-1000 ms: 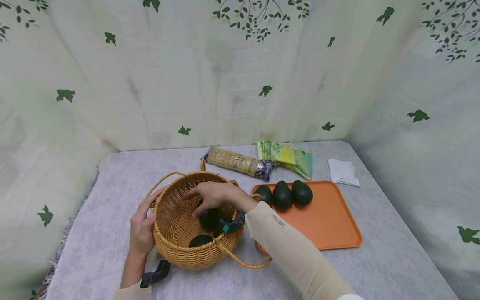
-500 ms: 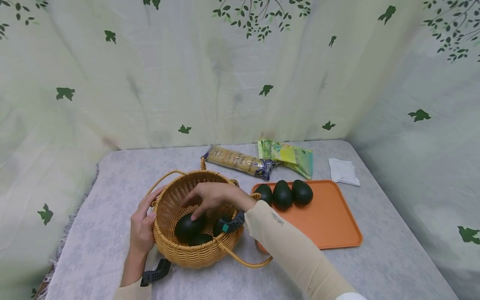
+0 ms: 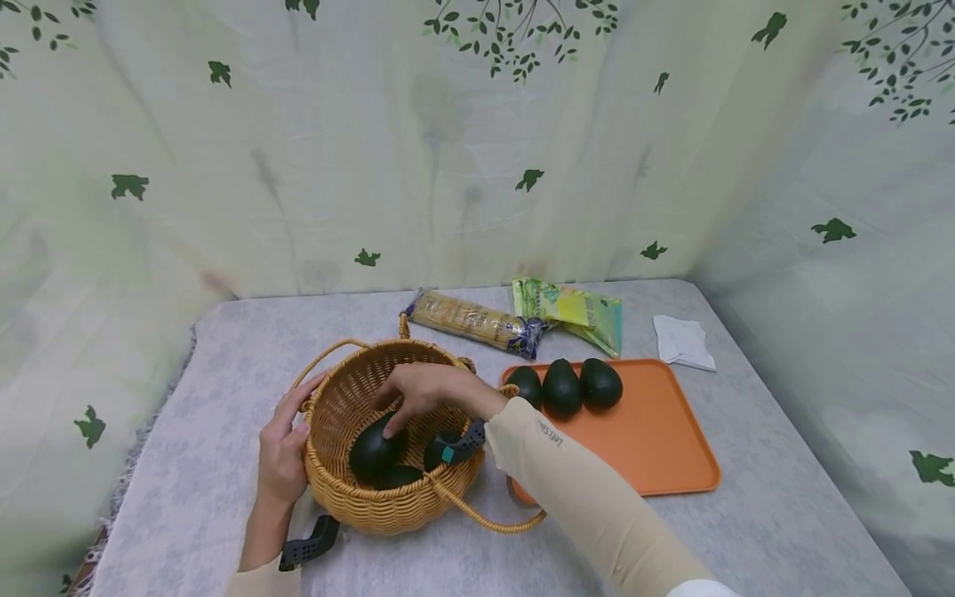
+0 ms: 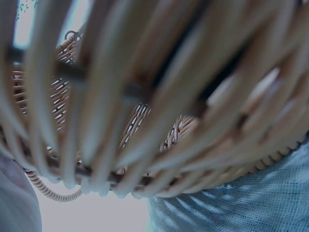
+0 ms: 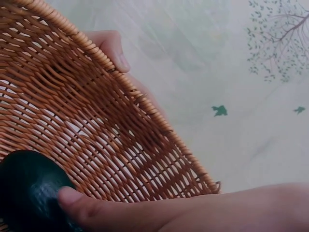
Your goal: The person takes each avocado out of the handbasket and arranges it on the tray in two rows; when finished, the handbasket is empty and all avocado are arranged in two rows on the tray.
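A round wicker basket [image 3: 380,516] stands on the cloth-covered table, and dark green avocados lie inside it. At its left side my left hand [image 3: 282,448] holds the outer wall near the rim; the right wrist view shows a digit of that hand [image 5: 113,48] at the rim. My right hand [image 3: 429,388] reaches in from the right and grips one avocado [image 3: 371,454], thumb on its upper side; its other fingers are partly hidden. Beside it lies a second avocado [image 3: 399,476]. Another dark avocado [image 3: 434,453] is mostly hidden by the right wrist's camera. Woven strands fill the left wrist view.
Right of the basket lies an orange tray [image 3: 656,448] with three avocados [image 3: 562,390] at its back left. Behind are a long noodle-like pack [image 3: 477,322] and green-yellow packets [image 3: 578,311]. A white packet [image 3: 682,342] lies far right. The basket's handle [image 3: 492,526] droops rightward.
The avocado under my right hand has shifted left and nearer within the basket, then tilted slightly upward. My left hand and the tray have stayed put.
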A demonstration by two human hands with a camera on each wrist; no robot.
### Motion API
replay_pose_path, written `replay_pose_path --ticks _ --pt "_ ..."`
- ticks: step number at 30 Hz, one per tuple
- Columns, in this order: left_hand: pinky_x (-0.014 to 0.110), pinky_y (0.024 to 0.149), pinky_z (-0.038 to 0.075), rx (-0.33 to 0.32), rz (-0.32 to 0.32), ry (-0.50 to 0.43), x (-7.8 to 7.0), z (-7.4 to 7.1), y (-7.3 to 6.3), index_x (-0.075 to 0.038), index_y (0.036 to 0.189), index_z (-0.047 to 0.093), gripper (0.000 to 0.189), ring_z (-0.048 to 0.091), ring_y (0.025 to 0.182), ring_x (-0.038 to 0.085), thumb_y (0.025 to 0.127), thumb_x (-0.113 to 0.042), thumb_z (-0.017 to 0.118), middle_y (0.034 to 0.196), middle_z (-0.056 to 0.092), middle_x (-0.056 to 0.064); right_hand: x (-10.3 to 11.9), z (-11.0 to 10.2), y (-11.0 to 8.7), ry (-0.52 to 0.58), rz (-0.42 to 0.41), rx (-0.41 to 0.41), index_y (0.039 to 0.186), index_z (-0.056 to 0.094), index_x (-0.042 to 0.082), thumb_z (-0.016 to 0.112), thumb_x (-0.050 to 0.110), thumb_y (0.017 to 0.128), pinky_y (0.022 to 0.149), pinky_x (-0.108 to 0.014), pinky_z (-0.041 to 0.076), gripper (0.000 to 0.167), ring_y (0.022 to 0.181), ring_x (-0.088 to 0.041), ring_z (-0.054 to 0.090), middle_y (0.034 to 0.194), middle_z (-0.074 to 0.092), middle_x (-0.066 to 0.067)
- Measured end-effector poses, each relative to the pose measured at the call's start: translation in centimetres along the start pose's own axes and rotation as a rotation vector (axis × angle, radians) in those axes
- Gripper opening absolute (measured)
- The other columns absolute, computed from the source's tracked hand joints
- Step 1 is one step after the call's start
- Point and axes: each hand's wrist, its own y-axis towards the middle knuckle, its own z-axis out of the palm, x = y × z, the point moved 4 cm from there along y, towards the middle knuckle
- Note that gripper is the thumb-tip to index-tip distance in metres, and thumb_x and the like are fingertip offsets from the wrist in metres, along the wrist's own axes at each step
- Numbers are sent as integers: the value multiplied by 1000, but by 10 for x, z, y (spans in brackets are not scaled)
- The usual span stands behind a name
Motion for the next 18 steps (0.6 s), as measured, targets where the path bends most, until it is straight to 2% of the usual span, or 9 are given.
replay_pose_path --ticks 3,8,13,18 --pt "19 104 37 1 1 0 0 0 0 7 140 59 53 56 122 13 96 -5 32 140 63 13 0 1 0 -14 23 11 143 64 14 76 32 93 102 -25 48 54 129 -13 60 142 64 2" --pt "18 101 37 -2 -4 9 0 0 -1 6 139 60 54 56 116 15 94 -4 31 139 64 12 1 2 0 17 -29 24 141 65 12 76 29 93 97 -22 49 52 124 -12 63 140 66 -1" --pt "17 102 38 -3 -7 13 0 0 -1 6 139 60 55 56 119 13 93 -3 31 140 63 10 2 1 -1 66 -62 29 137 69 15 76 27 93 93 -18 49 46 120 -7 64 138 68 2" --pt "17 101 38 -2 -11 16 0 0 0 6 140 60 56 56 119 12 93 -3 31 140 63 9 3 2 -1 114 -112 32 131 73 13 75 20 94 89 -15 50 38 116 -7 66 131 72 0"
